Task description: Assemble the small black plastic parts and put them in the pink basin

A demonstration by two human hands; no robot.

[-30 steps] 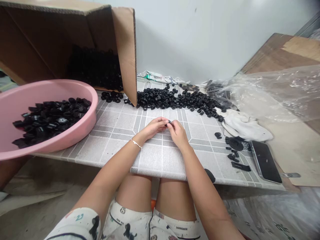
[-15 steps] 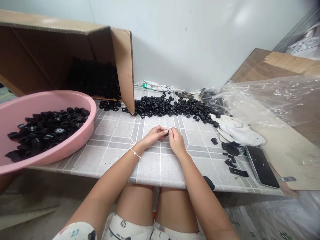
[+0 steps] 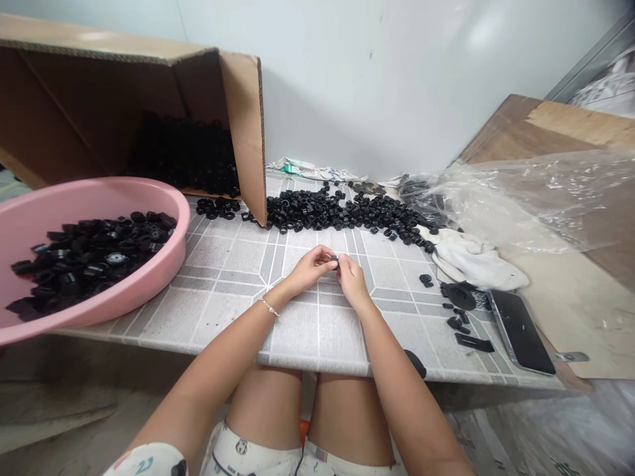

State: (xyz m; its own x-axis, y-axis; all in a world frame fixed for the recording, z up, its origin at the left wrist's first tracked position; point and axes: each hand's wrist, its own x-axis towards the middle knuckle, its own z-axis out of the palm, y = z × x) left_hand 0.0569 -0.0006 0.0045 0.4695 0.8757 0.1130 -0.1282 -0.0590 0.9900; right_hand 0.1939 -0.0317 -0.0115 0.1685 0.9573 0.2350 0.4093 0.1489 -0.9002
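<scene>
Small black plastic part (image 3: 335, 259) — pinched between the fingertips of both hands, over the middle of a tiled tabletop (image 3: 317, 330). Far left, a pink plastic basin (image 3: 171, 244) at the table edge, heaped with similar black parts (image 3: 89, 258); behind it, a cardboard box (image 3: 243, 125) tipped on its side, more black parts (image 3: 183, 155) inside. Next, the left hand (image 3: 311, 268), a thin bracelet (image 3: 268, 307) at its wrist, fingers curled toward the right hand (image 3: 353, 283), fingers bent down — the two meeting at the tips. Beyond them, a long spill of loose black parts (image 3: 342, 211) across the far tiles. Far right, a white cloth (image 3: 473, 261), a crumpled clear plastic sheet (image 3: 536, 198) and a black phone (image 3: 520, 330).
</scene>
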